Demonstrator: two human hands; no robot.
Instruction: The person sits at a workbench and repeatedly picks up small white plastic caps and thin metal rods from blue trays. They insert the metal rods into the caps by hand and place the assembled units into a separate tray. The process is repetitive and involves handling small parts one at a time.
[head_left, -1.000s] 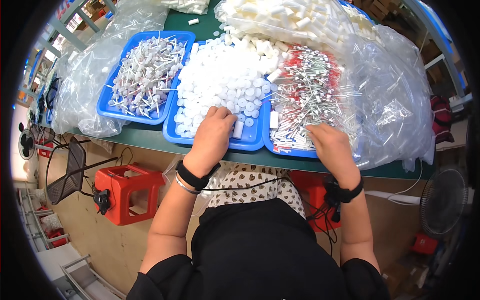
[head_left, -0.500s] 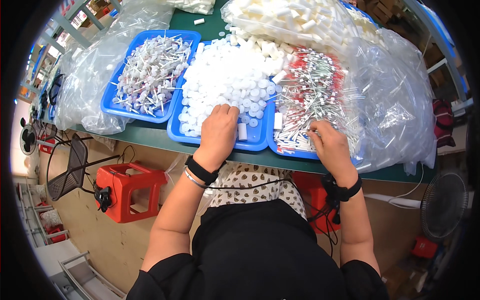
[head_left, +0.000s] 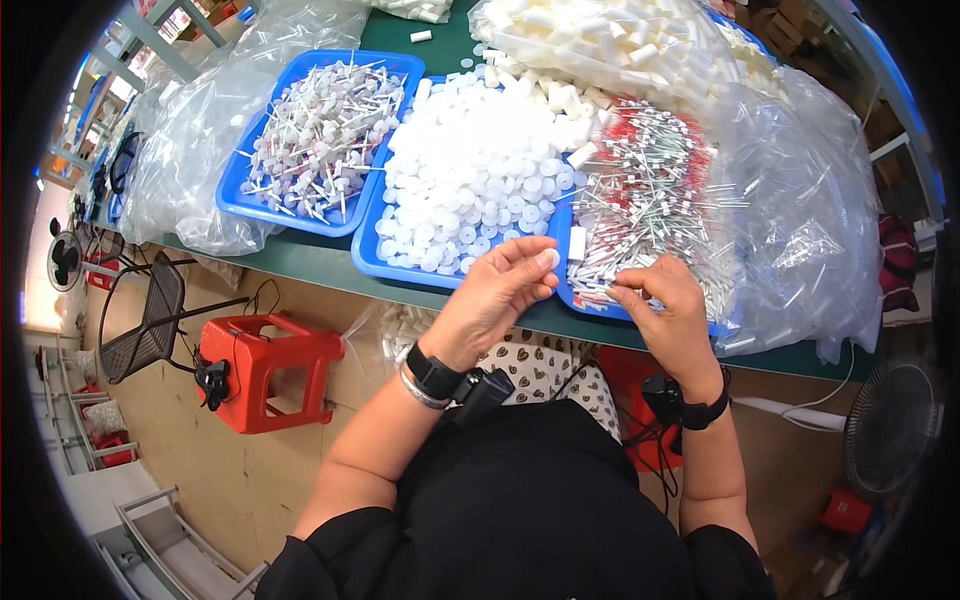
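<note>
A small white plastic disc [head_left: 552, 258] is pinched between the thumb and fingertips of my left hand [head_left: 492, 297], held just over the front edge of the middle tray. That blue tray [head_left: 390, 265] is heaped with similar translucent white discs [head_left: 465, 180]. My right hand [head_left: 670, 303] has thumb and forefinger pressed together at the front of the right blue tray [head_left: 592, 305]; what lies between them is too small to make out. Thin pins with white ends and red tips [head_left: 645, 190] fill that tray. A white cylinder [head_left: 577, 243] lies near its left side.
At the left, another blue tray [head_left: 232, 195] holds pins fitted with discs [head_left: 325, 130]. Clear plastic bags [head_left: 795, 220] flank the trays, and a bag of cream cylinders [head_left: 610, 40] lies behind. A red stool [head_left: 265, 370] and a fan [head_left: 890, 425] stand beyond the green table [head_left: 310, 262].
My left hand has left the disc heap, moving right and toward me with a disc in its fingertips. The right hand stays over the pins, its fingers slightly lower. The whole view has shifted a little.
</note>
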